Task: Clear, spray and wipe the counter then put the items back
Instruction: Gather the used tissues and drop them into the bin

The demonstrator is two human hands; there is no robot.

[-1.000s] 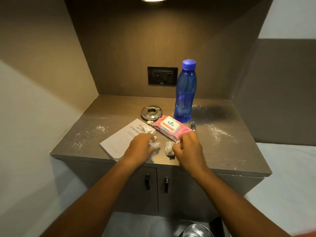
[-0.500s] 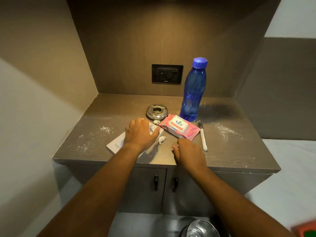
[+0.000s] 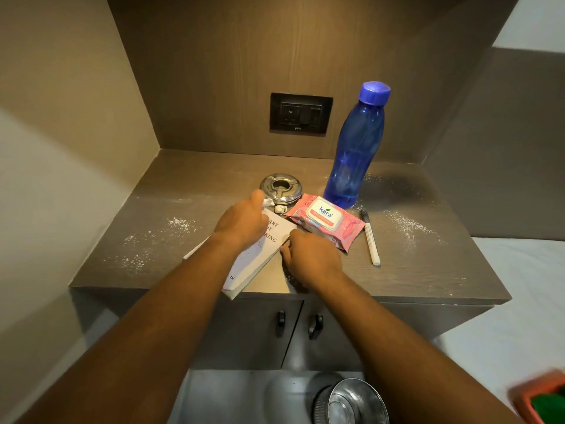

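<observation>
On the brown counter (image 3: pixel 428 270) stand a blue water bottle (image 3: pixel 354 148) and a steel ashtray (image 3: pixel 281 188). In front of them lie a pink wipes pack (image 3: pixel 325 220), a white pen (image 3: pixel 370 237) and a white book (image 3: pixel 260 252). My left hand (image 3: pixel 241 223) rests over the book, its fingertips pinching a crumpled paper scrap (image 3: pixel 268 202) beside the ashtray. Another scrap (image 3: pixel 279 208) lies next to it. My right hand (image 3: pixel 312 258) is curled knuckles-up on the counter between book and wipes; what is under it is hidden. White powder (image 3: pixel 180 223) dusts the counter.
A wall socket (image 3: pixel 301 113) sits behind the items. Two cabinet doors with dark handles (image 3: pixel 280 322) are under the counter. A steel bin (image 3: pixel 351 402) stands on the floor below. An orange tray (image 3: pixel 541 396) lies on white bedding (image 3: pixel 519 301) at the right.
Both hands left the two paper wads near the front edge. My left hand moved up over the book toward the ashtray. The wads are no longer seen where my right hand now lies.
</observation>
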